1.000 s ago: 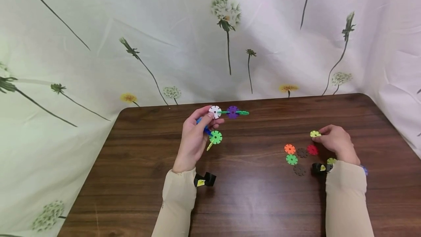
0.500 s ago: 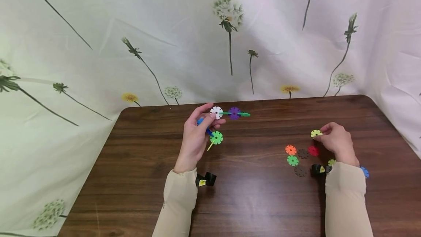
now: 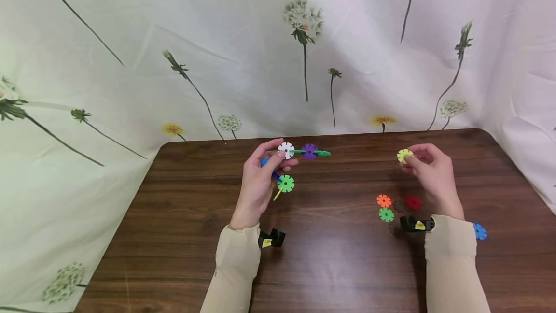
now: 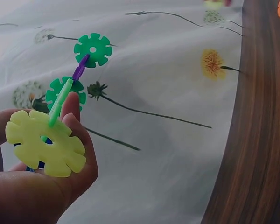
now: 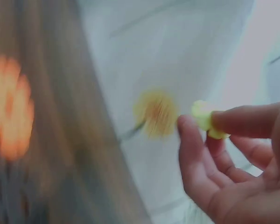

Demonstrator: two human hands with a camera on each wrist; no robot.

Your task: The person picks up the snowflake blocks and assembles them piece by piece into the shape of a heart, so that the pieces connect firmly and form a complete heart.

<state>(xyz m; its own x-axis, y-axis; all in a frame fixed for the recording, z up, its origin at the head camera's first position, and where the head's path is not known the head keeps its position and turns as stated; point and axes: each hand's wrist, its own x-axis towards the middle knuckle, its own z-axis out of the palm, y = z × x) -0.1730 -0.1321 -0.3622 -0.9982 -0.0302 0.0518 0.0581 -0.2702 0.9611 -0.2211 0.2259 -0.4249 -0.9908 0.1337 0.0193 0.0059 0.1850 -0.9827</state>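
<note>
In the head view, the right hand [image 3: 433, 175] has shifted a little up and leftward, away from the loose pieces, and carries the loose yellow disc [image 3: 404, 153] in a pinch over the worktop [image 3: 339, 260]. The left hand [image 3: 256, 177] looks unchanged: it grasps the chain [image 3: 306, 149], thumb against the white disc [image 3: 286, 147]. That narrows the gap between disc and chain, though they remain well apart and unjoined. The orange disc [image 3: 381, 199], red disc [image 3: 414, 202] and loose green disc [image 3: 383, 212] lie where they were; the blue disc [image 3: 479, 230] lies beside the right sleeve [image 3: 451, 255]. A second yellow piece no longer shows near that wrist.

In the left wrist view, the chain stands out against the floral cloth [image 4: 154, 135], with its yellow end disc [image 4: 63, 151] nearest the camera and a far green disc [image 4: 101, 46] at the other tip. The fingers curl behind; which pieces they bear on is partly hidden.

In the right wrist view, blurred at left, the loose yellow disc sits between thumb and fingers, apparently secure and free of any other piece.
</note>
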